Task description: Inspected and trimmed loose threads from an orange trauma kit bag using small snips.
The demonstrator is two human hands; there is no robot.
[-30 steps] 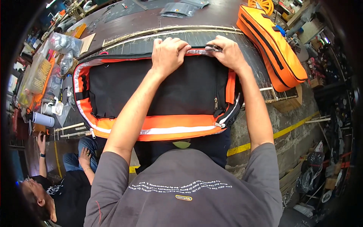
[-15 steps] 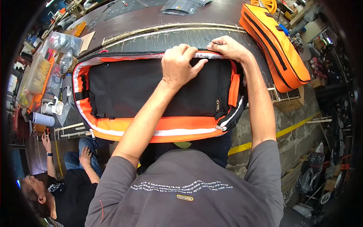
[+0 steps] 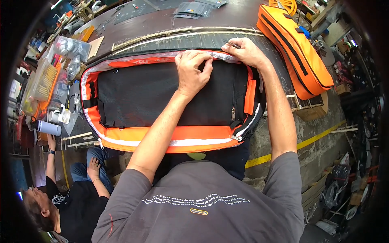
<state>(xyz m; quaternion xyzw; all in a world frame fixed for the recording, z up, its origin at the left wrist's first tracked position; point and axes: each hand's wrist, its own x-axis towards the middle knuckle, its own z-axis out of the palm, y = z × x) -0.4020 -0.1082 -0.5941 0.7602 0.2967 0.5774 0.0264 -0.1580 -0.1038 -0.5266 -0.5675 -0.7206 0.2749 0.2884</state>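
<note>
An open orange and black bag (image 3: 162,101) with silvery-white bands lies in front of me, its black inside facing up. My left hand (image 3: 193,72) is closed at the far rim, thumb and fingers curled together on the edge of the bag. Just right of it, my right hand (image 3: 248,52) grips a small dark pointed tool (image 3: 231,43); its exact kind cannot be made out. The right fingertips stay by the far rim. A zipper pull (image 3: 233,113) hangs inside the bag at the right.
A closed orange bag (image 3: 293,52) stands to the right on the dark worktable (image 3: 150,24). Flat grey packets (image 3: 196,10) lie at the back. Plastic bags, a clear box (image 3: 42,83) and a white cup (image 3: 49,127) crowd the left. Another person (image 3: 77,202) sits at lower left.
My left thumb has curled in against the fingers. The far rim has turned, showing more orange lining. My right hand stays close to its place; the other person's raised hand has moved up slightly.
</note>
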